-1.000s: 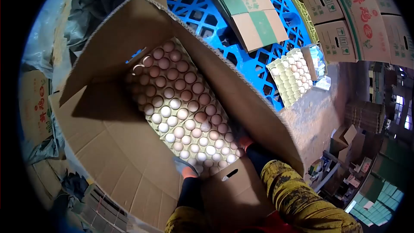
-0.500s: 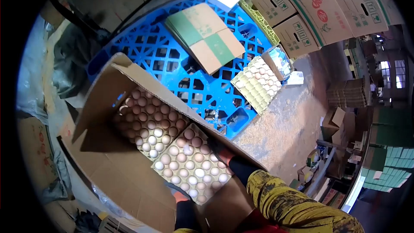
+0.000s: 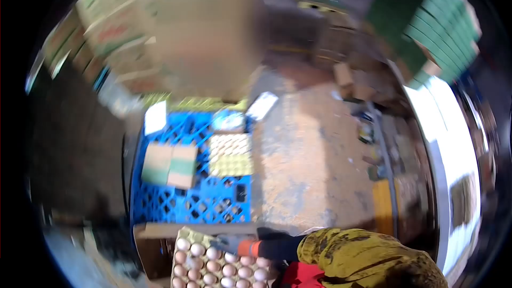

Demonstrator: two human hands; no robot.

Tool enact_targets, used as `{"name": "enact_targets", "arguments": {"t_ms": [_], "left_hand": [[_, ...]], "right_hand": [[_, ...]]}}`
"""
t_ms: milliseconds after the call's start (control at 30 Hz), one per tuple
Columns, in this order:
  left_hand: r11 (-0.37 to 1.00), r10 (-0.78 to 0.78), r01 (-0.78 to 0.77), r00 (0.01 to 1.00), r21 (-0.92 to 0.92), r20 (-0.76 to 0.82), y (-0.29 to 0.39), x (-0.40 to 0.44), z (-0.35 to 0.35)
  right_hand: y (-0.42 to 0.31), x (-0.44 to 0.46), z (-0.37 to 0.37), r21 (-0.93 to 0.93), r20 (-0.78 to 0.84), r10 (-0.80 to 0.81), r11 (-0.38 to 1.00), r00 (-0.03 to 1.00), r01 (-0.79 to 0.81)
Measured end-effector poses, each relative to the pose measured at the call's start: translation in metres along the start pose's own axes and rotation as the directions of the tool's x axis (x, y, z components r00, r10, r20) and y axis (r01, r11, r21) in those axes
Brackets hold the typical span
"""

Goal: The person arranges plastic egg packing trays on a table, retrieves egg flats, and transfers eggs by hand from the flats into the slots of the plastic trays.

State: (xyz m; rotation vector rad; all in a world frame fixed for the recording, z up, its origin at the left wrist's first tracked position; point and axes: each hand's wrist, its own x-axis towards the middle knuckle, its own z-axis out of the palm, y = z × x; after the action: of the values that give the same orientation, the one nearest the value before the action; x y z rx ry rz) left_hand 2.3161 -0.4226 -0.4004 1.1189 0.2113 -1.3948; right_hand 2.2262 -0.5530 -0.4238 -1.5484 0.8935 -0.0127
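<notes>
A pulp egg tray (image 3: 188, 236) full of brown and pale eggs is at the bottom of the view, cut off by the lower edge. My right hand (image 3: 230, 244), in a grey glove with an orange cuff, grips the far edge of this tray, its fingers blurred. The tray overlaps the cardboard box (image 3: 154, 230), whose far rim shows just behind it. My left hand is out of view.
Beyond the box lies a blue plastic pallet (image 3: 160, 210), bearing a folded carton (image 3: 169, 165), a partly filled egg tray (image 3: 230, 164) and a white box (image 3: 156, 118). Stacked cartons (image 3: 197, 37) stand behind. A metal rail (image 3: 385, 165) runs along the right.
My view has swung to the right and up. The egg tray, inside the box before, is now higher, over its rim, with my right hand on it. My left hand has left the view.
</notes>
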Motion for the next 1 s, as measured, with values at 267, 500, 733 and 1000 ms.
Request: {"name": "enact_targets", "arguments": {"t_ms": [267, 500, 733, 1000], "left_hand": [[0.918, -0.239, 0.038, 0.846, 0.394, 0.477, -0.052, -0.069, 0.262], [0.780, -0.597, 0.168, 0.486, 0.603, 0.638, -0.191, -0.125, 0.472], [0.323, -0.824, 0.446, -0.302, 0.835, 0.480, -0.444, -0.158, 0.717], [0.243, -0.881, -0.615, 0.184, 0.750, 0.436, -0.737, -0.289, 0.927]], "right_hand": [[0.037, -0.274, -0.094, 0.472, -0.450, 0.179, 0.880, 0.875, 0.063], [0.129, -0.526, -0.257, 0.503, -0.830, 0.409, 0.843, 0.380, 0.191], [0.218, -0.807, -0.416, 0.420, -0.810, 0.542, 0.803, -0.223, 0.424], [0.323, -0.935, -0.497, 0.132, -0.355, 0.703, 0.690, -0.616, 0.711]]}}
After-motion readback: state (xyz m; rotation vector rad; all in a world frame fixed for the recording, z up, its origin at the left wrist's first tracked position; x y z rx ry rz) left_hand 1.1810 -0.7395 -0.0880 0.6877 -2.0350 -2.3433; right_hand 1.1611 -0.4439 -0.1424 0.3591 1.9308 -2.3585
